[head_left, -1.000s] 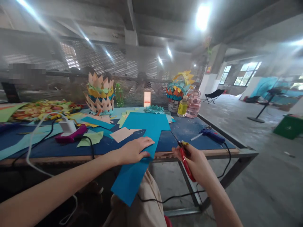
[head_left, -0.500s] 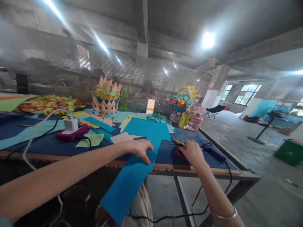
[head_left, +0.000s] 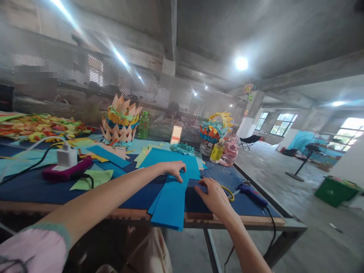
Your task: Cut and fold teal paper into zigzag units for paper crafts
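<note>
the left hand [head_left: 173,168] is over the middle of the tabletop [head_left: 25,194], low on the blue paper [head_left: 153,156]; its fingers are bent and the thumb stands apart from them, tip pointing down at the paper. whether it presses there cannot be told. the broad part of the paper lies back from the front edge, and blue strips [head_left: 170,206] run forward from under the hand, their near ends jutting out past that edge.

the right hand [head_left: 214,195] is just right of the strips, near the front edge, fingers loosely curled with a gap between them and the thumb. beyond it shows the yellow handle [head_left: 232,196] of the scissors, mostly hidden by the hand.

a blue glue gun [head_left: 257,194] lies by the right edge. toward the back right corner stand a yellow bottle [head_left: 217,152] and a pink bottle [head_left: 229,151]. a pointed paper stack [head_left: 121,127] and a green bottle [head_left: 143,126] stand near the back edge, left of the middle. a purple power strip [head_left: 65,171] lies nearer the front edge on the left, beside a pale green scrap [head_left: 98,178].
</note>
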`<control>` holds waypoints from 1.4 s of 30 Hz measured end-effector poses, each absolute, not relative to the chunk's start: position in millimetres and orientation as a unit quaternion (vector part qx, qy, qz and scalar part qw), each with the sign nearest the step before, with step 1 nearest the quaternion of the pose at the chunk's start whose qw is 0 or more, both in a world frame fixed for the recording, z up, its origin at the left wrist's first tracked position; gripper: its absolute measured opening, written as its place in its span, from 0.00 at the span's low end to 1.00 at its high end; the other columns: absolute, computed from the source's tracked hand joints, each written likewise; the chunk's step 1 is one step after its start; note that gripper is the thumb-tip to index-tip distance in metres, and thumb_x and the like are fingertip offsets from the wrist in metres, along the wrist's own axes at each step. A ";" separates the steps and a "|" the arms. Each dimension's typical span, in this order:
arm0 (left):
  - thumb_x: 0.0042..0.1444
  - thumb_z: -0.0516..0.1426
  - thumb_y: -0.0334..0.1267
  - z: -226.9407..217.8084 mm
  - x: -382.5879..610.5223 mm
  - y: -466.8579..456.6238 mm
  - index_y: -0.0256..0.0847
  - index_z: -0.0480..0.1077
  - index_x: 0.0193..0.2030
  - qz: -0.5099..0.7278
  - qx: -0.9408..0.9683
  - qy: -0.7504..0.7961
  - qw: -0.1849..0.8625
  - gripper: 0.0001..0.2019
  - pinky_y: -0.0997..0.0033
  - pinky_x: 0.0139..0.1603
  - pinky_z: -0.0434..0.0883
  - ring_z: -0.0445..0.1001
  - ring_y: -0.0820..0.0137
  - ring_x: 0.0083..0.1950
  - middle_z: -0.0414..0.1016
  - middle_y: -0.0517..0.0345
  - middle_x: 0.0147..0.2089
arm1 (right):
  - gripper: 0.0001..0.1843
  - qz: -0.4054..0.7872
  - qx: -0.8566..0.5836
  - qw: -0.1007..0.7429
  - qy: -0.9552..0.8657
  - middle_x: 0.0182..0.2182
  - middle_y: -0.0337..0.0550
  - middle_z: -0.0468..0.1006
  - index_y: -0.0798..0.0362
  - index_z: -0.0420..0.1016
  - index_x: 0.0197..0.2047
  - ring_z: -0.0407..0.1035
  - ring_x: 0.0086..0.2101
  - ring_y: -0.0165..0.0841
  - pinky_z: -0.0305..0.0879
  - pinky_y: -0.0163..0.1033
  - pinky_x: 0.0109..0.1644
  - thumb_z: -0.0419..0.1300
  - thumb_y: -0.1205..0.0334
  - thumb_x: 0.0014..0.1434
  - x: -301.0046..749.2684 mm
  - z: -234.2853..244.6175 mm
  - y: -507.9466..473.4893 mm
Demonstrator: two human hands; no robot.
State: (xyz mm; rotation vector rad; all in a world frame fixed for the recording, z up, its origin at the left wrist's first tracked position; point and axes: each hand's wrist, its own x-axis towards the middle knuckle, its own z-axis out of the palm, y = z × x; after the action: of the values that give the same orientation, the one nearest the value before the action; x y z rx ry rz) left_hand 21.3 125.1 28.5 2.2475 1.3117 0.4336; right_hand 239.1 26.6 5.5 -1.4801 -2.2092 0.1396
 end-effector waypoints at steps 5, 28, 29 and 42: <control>0.15 0.71 0.39 24.4 20.1 133.5 0.42 0.74 0.28 0.173 0.801 0.494 0.291 0.25 0.70 0.34 0.65 0.72 0.59 0.36 0.76 0.55 0.32 | 0.12 0.082 -0.529 0.252 -0.806 0.43 0.48 0.77 0.53 0.75 0.45 0.70 0.45 0.42 0.62 0.42 0.45 0.58 0.55 0.62 246.2 0.6 24.5; 0.26 0.73 0.47 30.4 -85.6 113.6 0.39 0.73 0.31 0.650 0.481 0.425 0.407 0.25 0.59 0.43 0.72 0.77 0.56 0.39 0.79 0.52 0.31 | 0.22 0.557 -0.353 0.527 -0.536 0.25 0.41 0.81 0.52 0.77 0.27 0.74 0.30 0.40 0.70 0.45 0.39 0.76 0.57 0.26 151.4 15.8 140.8; 0.24 0.73 0.45 25.6 -87.5 112.9 0.39 0.73 0.31 0.645 0.479 0.434 0.407 0.25 0.59 0.42 0.71 0.77 0.56 0.39 0.79 0.52 0.30 | 0.22 0.556 -0.355 0.524 -0.539 0.25 0.41 0.81 0.52 0.77 0.28 0.74 0.30 0.41 0.70 0.46 0.39 0.76 0.57 0.26 147.4 12.6 144.0; 0.31 0.68 0.35 16.3 -100.5 106.7 0.40 0.73 0.31 0.609 0.483 0.503 0.378 0.17 0.74 0.29 0.62 0.69 0.71 0.27 0.69 0.66 0.22 | 0.25 0.566 -0.340 0.481 -0.578 0.30 0.41 0.83 0.51 0.79 0.35 0.77 0.35 0.43 0.71 0.51 0.46 0.77 0.57 0.30 154.5 -8.2 148.4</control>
State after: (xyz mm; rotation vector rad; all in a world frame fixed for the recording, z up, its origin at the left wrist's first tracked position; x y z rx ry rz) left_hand -100.5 106.7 16.3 1.2356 1.2857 1.5554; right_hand 154.5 148.4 -8.2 -0.8284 -1.4093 1.3796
